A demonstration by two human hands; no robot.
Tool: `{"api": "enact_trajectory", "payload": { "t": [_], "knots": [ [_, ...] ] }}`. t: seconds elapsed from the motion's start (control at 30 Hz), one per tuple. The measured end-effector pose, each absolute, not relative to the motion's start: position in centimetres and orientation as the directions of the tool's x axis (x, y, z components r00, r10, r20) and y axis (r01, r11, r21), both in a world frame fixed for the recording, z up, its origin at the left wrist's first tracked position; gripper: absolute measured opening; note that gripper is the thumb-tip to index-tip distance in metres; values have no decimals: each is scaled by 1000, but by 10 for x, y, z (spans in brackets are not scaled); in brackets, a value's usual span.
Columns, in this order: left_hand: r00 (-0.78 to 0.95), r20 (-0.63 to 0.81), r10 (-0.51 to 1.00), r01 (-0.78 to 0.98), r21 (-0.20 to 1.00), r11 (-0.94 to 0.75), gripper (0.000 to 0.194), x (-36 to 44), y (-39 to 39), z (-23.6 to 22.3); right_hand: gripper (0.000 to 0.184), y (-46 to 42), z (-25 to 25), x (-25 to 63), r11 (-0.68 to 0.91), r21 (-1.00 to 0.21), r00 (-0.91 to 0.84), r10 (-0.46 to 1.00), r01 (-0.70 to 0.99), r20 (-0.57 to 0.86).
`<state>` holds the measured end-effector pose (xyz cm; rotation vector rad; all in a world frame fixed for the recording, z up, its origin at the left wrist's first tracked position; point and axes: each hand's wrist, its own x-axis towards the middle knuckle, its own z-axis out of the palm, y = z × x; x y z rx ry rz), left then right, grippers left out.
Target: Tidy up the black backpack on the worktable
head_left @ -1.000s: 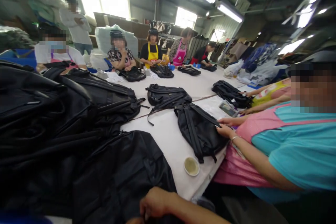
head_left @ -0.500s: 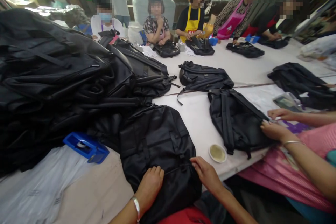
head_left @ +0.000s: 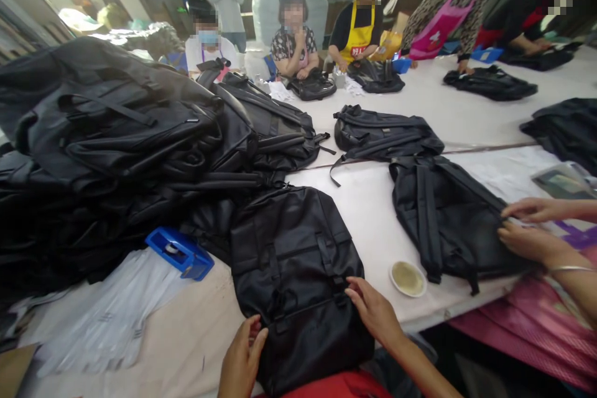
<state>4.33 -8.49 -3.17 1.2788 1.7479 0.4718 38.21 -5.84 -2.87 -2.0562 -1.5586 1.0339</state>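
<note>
A black backpack (head_left: 298,280) lies flat on the table in front of me, its straps and buckles facing up. At its lower left edge is my left hand (head_left: 242,351), thumb and fingers apart, the fingertips against the side of the bag. My right hand (head_left: 375,314) rests on the right edge close to a strap buckle, its fingers loosely spread. Neither hand appears to grip anything.
Black backpacks are heaped (head_left: 116,130) at left. Near me are a blue tape dispenser (head_left: 180,253), clear plastic bags (head_left: 112,317) and a small white dish (head_left: 408,278). At right, a co-worker's hands (head_left: 532,230) work on another backpack (head_left: 457,217). Several people sit or stand across the table.
My left hand has gone from the front of the backpack to its lower left edge, fingers now apart. My right hand stays near the right edge. The view has shifted left.
</note>
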Motion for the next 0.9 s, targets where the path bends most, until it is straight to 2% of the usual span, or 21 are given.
{"api": "enact_trajectory", "payload": {
  "t": [0.1,0.17,0.3,0.37,0.47,0.57,0.7,0.8,0.9],
  "knots": [
    [-68,-524,849,417,758,502,60,56,-85,-32,47,-54,-30,367,-421,-676,165,897,605,-410],
    [-80,-541,838,360,768,530,65,61,-87,-33,51,-54,-29,363,-412,-684,143,898,602,-415],
    [2,-577,817,322,774,546,58,60,-99,-31,47,-54,-21,368,-359,-690,88,914,628,-396],
    [60,-584,810,390,761,519,57,58,-105,-28,42,-51,-11,364,-318,-673,108,936,668,-335],
    [207,-606,768,426,763,487,58,57,-107,-19,33,-41,7,337,-163,-669,101,986,725,-131],
    [338,-544,768,367,828,425,52,54,-102,-8,29,-27,14,294,8,-714,-73,996,701,-60],
    [387,-443,809,326,886,330,46,43,-99,-4,28,-17,-7,243,66,-715,-246,958,696,-151],
    [379,-408,830,267,908,324,41,34,-103,-10,30,-19,-33,224,39,-614,-302,894,789,-331],
    [331,-405,853,223,911,346,35,30,-107,-17,24,-27,-46,217,105,-553,-415,778,826,-472]
  ]
}}
